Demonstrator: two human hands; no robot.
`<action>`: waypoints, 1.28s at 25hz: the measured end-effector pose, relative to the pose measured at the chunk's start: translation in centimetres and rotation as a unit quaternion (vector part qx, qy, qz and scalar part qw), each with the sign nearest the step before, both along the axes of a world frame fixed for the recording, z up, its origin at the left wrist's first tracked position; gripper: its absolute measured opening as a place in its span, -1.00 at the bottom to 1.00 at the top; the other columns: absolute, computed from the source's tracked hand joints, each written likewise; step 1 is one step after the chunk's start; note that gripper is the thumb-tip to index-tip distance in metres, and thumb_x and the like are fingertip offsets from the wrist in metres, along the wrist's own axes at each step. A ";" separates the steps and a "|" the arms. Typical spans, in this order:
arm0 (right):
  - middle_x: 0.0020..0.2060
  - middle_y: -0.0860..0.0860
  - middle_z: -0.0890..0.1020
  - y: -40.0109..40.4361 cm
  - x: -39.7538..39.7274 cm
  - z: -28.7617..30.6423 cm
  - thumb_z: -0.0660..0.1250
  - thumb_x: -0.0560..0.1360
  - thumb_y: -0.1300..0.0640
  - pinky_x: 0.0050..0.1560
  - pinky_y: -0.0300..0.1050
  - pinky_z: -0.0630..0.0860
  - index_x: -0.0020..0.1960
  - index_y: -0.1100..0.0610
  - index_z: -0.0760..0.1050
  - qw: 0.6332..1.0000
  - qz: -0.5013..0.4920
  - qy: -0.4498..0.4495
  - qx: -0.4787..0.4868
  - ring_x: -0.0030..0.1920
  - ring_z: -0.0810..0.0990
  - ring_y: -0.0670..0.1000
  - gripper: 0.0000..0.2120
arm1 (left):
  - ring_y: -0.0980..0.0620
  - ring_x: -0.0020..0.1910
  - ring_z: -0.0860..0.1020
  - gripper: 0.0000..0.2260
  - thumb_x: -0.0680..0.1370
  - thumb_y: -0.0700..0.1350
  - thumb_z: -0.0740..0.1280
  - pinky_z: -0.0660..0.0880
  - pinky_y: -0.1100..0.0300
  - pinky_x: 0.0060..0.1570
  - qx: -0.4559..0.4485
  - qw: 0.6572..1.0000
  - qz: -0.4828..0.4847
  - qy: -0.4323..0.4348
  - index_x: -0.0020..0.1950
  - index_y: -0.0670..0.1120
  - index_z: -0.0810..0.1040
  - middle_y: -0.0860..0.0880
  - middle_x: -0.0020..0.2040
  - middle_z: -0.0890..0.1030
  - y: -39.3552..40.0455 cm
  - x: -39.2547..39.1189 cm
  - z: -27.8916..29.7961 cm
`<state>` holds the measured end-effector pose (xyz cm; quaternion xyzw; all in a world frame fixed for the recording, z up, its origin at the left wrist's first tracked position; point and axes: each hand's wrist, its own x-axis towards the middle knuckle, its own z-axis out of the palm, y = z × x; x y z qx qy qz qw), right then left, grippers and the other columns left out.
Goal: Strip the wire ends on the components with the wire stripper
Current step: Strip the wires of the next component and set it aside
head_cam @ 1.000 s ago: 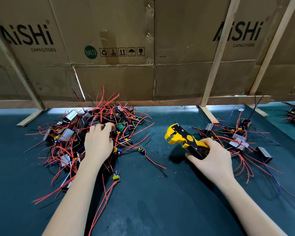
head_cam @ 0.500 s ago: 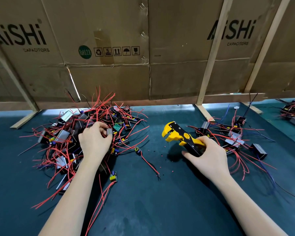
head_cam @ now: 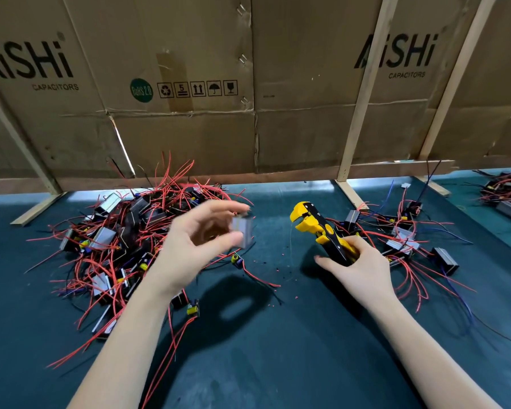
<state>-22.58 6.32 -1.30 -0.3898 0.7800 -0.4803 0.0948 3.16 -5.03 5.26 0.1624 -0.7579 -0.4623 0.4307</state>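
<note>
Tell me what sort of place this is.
Probably a small electronics assembly bench. A person's right hand grips a wire stripper, the left hand holds a component from a pile of red-wired parts, and flattened capacitor cartons form the partition behind.
</note>
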 end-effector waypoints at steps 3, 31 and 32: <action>-0.18 -0.18 0.64 0.0 -0.1 0.0 0.59 0.24 -0.11 -0.07 -0.14 0.39 -0.08 -0.07 0.56 1.000 -0.005 -0.005 0.000 -0.07 0.59 -0.06 -0.66 | 0.08 -0.16 0.55 -0.62 0.41 -0.21 0.47 0.50 0.18 0.02 -0.068 0.971 -0.038 -0.225 0.18 0.02 0.51 0.03 -0.20 0.58 0.9 -1.0 -1.1; -0.17 -0.12 0.63 0.0 -0.2 0.0 0.56 0.22 -0.18 -0.04 -0.08 0.45 -0.02 -0.04 0.55 0.999 -0.020 0.036 -0.001 -0.11 0.57 0.00 -0.58 | 0.23 -0.36 0.54 -0.91 0.48 -0.08 0.48 0.39 0.43 -0.25 -0.063 0.955 0.029 -0.287 -0.22 -0.02 0.62 0.15 -0.36 0.63 1.4 -2.8 -2.8; -0.18 -0.13 0.63 0.0 -0.2 0.0 0.56 0.22 -0.18 -0.06 -0.10 0.43 -0.03 -0.05 0.54 0.999 -0.019 0.038 -0.002 -0.13 0.57 -0.01 -0.58 | 0.22 -0.36 0.52 -0.91 0.47 -0.07 0.49 0.41 0.40 -0.25 -0.060 0.957 0.029 -0.282 -0.21 -0.01 0.62 0.16 -0.34 0.61 1.6 -2.9 -2.9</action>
